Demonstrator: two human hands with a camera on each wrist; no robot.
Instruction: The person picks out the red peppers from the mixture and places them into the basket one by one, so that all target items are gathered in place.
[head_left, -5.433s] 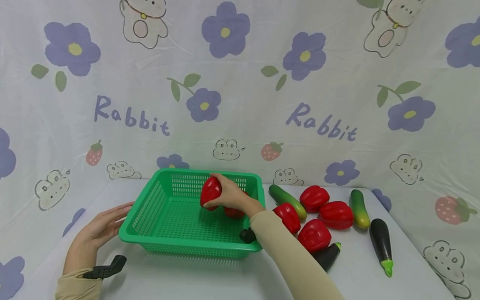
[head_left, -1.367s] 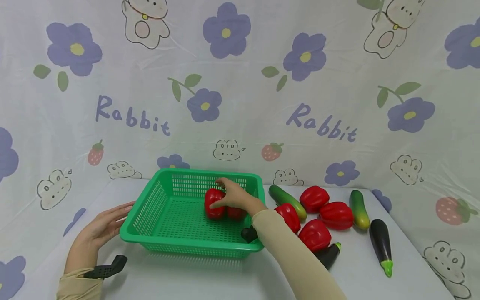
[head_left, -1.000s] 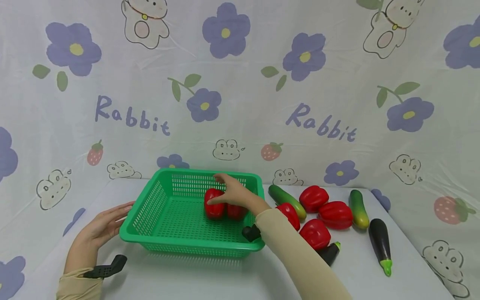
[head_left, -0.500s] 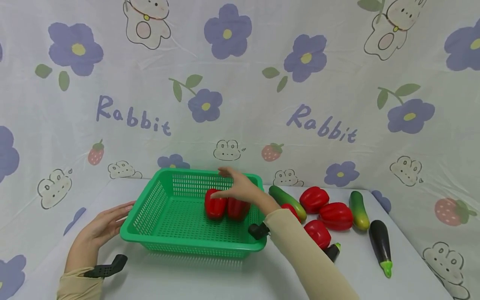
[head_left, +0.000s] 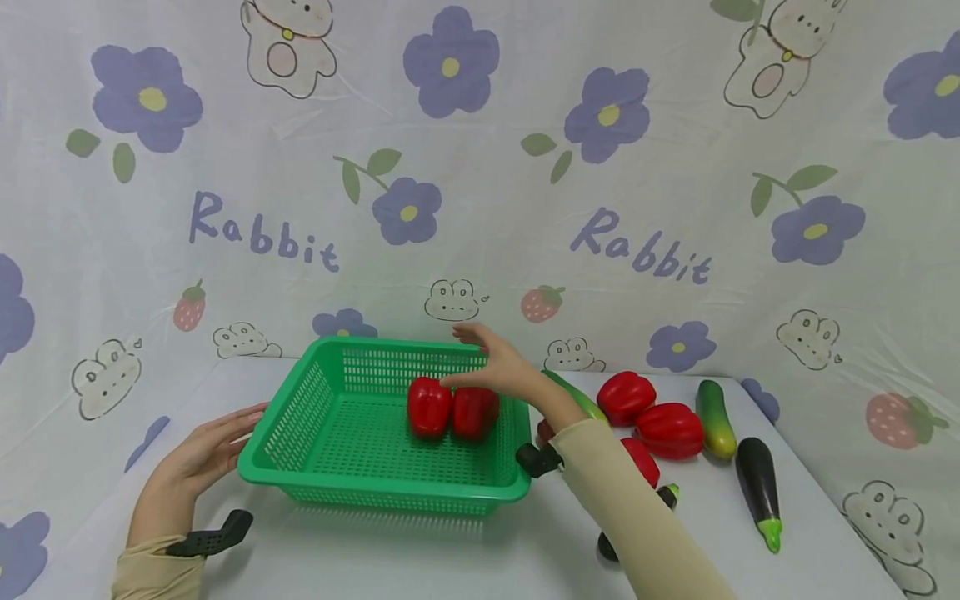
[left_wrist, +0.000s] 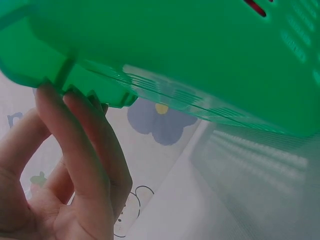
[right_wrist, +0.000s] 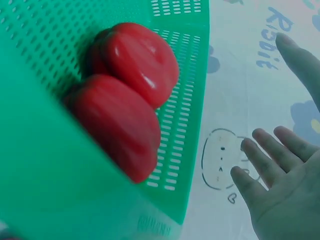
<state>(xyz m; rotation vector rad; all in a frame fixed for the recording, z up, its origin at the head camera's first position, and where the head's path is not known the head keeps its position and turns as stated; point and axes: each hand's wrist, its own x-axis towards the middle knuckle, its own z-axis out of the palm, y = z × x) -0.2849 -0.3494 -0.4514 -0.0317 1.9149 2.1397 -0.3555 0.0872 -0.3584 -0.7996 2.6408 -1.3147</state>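
Two red bell peppers (head_left: 430, 408) (right_wrist: 140, 62) sit side by side in the right part of a green plastic basket (head_left: 360, 492). Over the basket's right rim, my right hand (head_left: 501, 367) hovers with fingers spread and nothing in its grasp. The right wrist view shows that hand (right_wrist: 285, 185) empty, its thumb held well away from the fingers. At the basket's left end, my left hand (head_left: 206, 457) has its fingertips against the rim. Seen from the left wrist, these fingers (left_wrist: 75, 135) reach up under the rim, fairly straight.
Right of the basket on the white table (head_left: 360, 567) lie several more red bell peppers (head_left: 670, 431), green cucumbers (head_left: 716, 419) and dark eggplants (head_left: 759, 493). My right forearm (head_left: 637, 500) covers some of them. A patterned cloth (head_left: 495, 150) hangs behind.
My right hand lowered a bell pepper beside the other one, let go of it, then rose and drew back to the right. The left hand stayed at the basket's left rim.
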